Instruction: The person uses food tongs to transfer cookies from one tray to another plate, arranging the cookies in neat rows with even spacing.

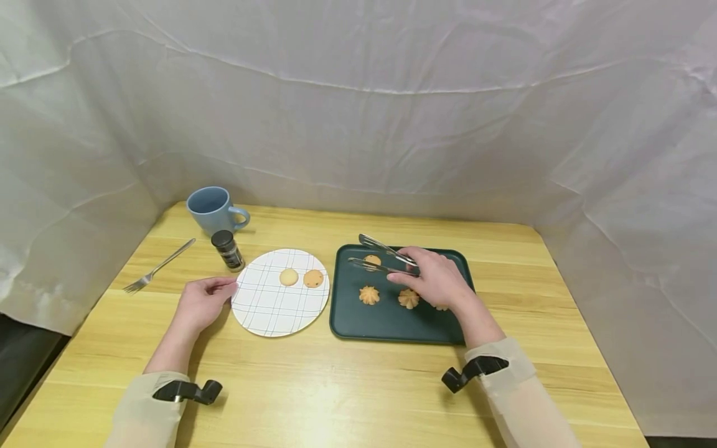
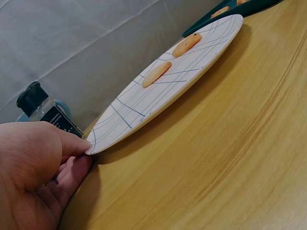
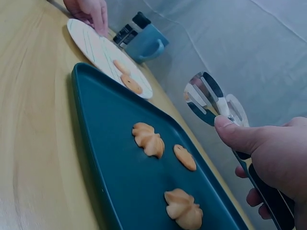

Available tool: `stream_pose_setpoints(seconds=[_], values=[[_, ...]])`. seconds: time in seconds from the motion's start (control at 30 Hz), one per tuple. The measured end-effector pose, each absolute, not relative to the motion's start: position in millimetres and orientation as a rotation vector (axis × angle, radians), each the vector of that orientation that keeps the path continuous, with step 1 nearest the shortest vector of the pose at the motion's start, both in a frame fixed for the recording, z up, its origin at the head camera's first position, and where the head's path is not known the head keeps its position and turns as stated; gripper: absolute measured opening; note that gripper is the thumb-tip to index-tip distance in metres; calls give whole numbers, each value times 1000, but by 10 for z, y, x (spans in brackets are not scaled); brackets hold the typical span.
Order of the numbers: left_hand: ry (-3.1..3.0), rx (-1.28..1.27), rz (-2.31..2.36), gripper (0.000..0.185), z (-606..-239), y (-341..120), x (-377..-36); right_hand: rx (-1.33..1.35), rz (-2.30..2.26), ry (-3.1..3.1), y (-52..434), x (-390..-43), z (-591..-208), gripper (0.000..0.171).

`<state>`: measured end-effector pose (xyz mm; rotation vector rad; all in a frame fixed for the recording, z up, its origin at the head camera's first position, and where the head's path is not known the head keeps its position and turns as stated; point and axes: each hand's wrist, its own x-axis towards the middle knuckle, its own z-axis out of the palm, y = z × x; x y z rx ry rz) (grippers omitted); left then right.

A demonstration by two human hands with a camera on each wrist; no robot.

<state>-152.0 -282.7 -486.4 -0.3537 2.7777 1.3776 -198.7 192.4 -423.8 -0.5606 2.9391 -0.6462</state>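
My left hand [image 1: 206, 302] pinches the left rim of a round white plate [image 1: 263, 314] with a blue line pattern. Two round cookies lie on it: a plain pale cookie [image 1: 288, 277] and a speckled cookie [image 1: 313, 279]. In my right hand [image 1: 434, 278] are metal tongs [image 3: 211, 98], spread apart with nothing between their tips, above the dark green tray [image 1: 358, 325]. On that tray sit a flower-shaped cookie [image 1: 369, 295], another flower-shaped cookie [image 1: 408, 298] and a speckled round cookie [image 3: 184, 157]. My right hand partly covers one more at the tray's right.
A blue mug [image 1: 211, 211] stands at the back left, its handle to the right. In front of it is a small black-capped jar [image 1: 228, 251]. A fork [image 1: 159, 266] lies near the table's left edge. Pale cloth [image 1: 358, 143] hangs behind the wooden table [image 1: 313, 392].
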Motion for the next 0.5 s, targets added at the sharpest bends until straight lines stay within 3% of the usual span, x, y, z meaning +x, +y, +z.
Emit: stream_pose_setpoints(seconds=[0.5], values=[[2776,-354,1382,40,-4878,-2831,-1523,-525,-537,2941,2049,-2074,-4386,71]])
